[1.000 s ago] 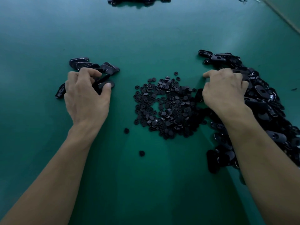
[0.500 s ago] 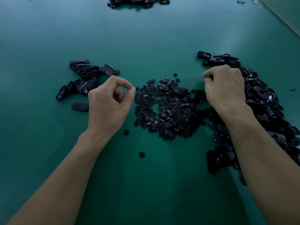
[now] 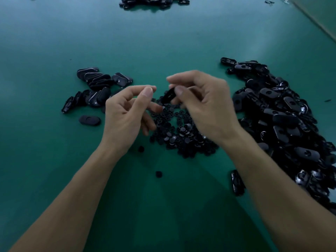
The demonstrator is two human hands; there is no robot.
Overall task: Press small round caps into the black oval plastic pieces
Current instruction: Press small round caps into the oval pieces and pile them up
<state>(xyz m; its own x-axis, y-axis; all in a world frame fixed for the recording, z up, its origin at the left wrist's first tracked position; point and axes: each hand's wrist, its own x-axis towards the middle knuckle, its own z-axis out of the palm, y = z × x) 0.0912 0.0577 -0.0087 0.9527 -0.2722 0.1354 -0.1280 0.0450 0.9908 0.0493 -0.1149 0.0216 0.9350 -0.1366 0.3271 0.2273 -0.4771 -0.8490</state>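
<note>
Heaps [image 3: 283, 113] flank cap pile [image 3: 181, 137] under hands [image 3: 125, 113] [image 3: 205, 106], right gripping oval piece [image 3: 168, 96].

Nothing legible in view: no text, label, brand, number or sign can be read. The black oval pieces [image 3: 283, 113] and the round caps [image 3: 181, 135] are too dark, small and blurred for any marking on them to be made out
</note>
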